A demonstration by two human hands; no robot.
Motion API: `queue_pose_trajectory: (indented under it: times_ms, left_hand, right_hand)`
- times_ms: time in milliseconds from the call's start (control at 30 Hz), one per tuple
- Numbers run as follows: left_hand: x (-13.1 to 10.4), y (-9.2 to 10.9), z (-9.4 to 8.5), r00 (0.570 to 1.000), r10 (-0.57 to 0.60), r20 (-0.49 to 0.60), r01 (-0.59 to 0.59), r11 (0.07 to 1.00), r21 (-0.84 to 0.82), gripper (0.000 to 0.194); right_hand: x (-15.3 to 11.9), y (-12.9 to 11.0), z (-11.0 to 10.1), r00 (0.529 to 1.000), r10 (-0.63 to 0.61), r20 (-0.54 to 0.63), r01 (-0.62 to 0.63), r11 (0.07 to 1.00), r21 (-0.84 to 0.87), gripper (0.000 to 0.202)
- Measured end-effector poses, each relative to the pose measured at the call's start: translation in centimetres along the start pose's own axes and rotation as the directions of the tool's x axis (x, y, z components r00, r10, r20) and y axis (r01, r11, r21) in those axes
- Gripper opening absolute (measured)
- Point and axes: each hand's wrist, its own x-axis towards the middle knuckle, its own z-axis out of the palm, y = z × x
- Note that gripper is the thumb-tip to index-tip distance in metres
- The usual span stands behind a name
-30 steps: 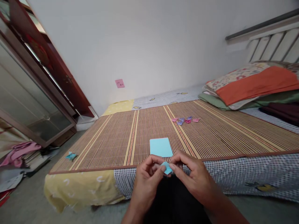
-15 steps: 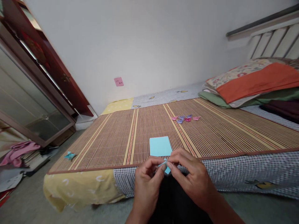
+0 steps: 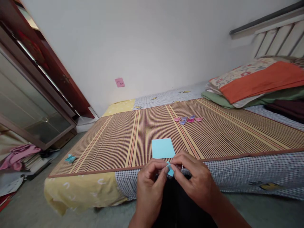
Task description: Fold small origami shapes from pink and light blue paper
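Note:
A small piece of folded light-blue paper (image 3: 170,171) is pinched between both hands, just off the bed's front edge. My left hand (image 3: 152,183) grips its left side between thumb and fingers. On the other side, my right hand (image 3: 193,177) holds it the same way, so the fingers cover much of the folds. Just beyond the fingertips, a flat square of light-blue paper (image 3: 162,148) lies on the striped mat (image 3: 114,139).
Several small pink and purple folded papers (image 3: 188,119) lie farther back on the mat. A blue folded paper (image 3: 70,158) rests near the left edge. Pillows and folded bedding (image 3: 258,82) are piled at the right. A glass-doored cabinet (image 3: 35,95) stands at the left.
The fingers have shifted slightly on the folded paper, and its left flap shows less now. Both hands stay in nearly the same place.

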Motion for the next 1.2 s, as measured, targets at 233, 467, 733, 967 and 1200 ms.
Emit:
queue_pose_trajectory:
  times_ms: [233, 467, 733, 967, 1200]
  left_hand:
    - [-0.15, 0.11, 0.24, 1.000, 0.017, 0.001, -0.017, 1.000, 0.022, 0.012]
    - [-0.27, -0.13, 0.12, 1.000, -0.007, -0.013, 0.007, 1.000, -0.006, 0.012]
    - [-0.14, 0.29, 0.14, 0.997, -0.049, -0.066, 0.043, 0.996, -0.084, 0.012]
    - [-0.05, 0.07, -0.03, 0.995, -0.062, -0.072, 0.053, 0.991, -0.124, 0.012]
    - [-0.23, 0.04, -0.22, 0.999, -0.015, -0.043, 0.010, 0.993, -0.122, 0.008]
  right_hand:
    - [-0.30, -0.03, 0.01, 1.000, 0.011, -0.020, -0.011, 1.000, -0.025, 0.018]
    - [-0.12, -0.22, -0.19, 0.999, -0.006, -0.036, 0.006, 1.000, -0.023, 0.019]
    - [-0.14, -0.03, -0.39, 0.995, -0.033, -0.095, 0.025, 0.996, -0.087, 0.019]
    - [-0.28, 0.12, -0.50, 0.994, -0.038, -0.100, 0.032, 0.998, -0.055, 0.019]
    - [-0.39, -0.41, -0.71, 0.996, -0.045, -0.082, 0.046, 0.999, 0.012, 0.020]
